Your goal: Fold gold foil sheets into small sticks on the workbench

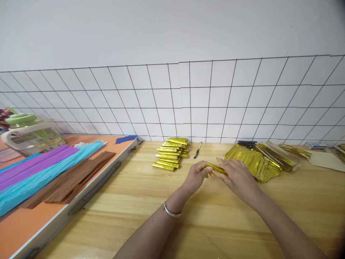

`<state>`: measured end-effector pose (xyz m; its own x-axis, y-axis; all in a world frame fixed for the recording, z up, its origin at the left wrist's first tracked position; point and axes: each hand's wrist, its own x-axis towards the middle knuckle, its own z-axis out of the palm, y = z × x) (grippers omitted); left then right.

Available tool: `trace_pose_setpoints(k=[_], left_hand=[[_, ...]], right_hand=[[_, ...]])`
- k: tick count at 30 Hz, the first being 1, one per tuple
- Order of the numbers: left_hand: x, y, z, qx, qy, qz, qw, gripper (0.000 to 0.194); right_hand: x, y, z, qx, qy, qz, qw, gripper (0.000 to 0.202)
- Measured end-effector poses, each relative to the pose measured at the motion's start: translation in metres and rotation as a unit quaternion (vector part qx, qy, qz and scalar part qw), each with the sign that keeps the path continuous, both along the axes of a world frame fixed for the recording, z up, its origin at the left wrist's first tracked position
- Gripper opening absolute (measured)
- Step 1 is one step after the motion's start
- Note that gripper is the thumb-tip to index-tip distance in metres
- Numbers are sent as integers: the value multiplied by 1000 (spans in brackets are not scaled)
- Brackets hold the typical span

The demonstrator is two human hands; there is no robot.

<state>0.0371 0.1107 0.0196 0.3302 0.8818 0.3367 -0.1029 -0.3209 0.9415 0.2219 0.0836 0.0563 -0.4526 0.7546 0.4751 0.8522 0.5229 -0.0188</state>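
Note:
A narrow gold foil strip is held between my two hands above the wooden table. Its left end is pinched in the closed fingers of my left hand, which has a bangle at the wrist. My right hand grips the other end, with its fingers covering part of the strip. Just beyond my right hand lies a fanned pile of loose gold foil strips. To the left of my hands, several flat gold foil bundles are stacked in a column.
A pen lies near the wall between the stack and the pile. Brown paper sits at the far right. On the left, an orange board carries purple crepe paper, blue and brown folds, and a clear jug with a green lid.

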Motion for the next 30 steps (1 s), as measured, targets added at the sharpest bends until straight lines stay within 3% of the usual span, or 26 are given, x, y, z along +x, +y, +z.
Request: trace_pose_setpoints(k=[5,9,14,20,30], left_hand=[[-7,5,1,-98,-154,30,983,23],[-2,3,1,-124,-207,1,970,25],[2,0,-3,-173,-295,-33,939,22],[0,1,-5,-176,-298,-38,938,20],[-6,1,2,-113,-241,-23,964,19]], right_hand=[[10,-5,26,125,175,-41,976,47],[4,-16,31,114,303,-43,945,28],[-5,-25,32,120,372,-35,920,16],[-4,-25,35,126,377,2,918,10],[0,-26,37,101,388,45,915,8]])
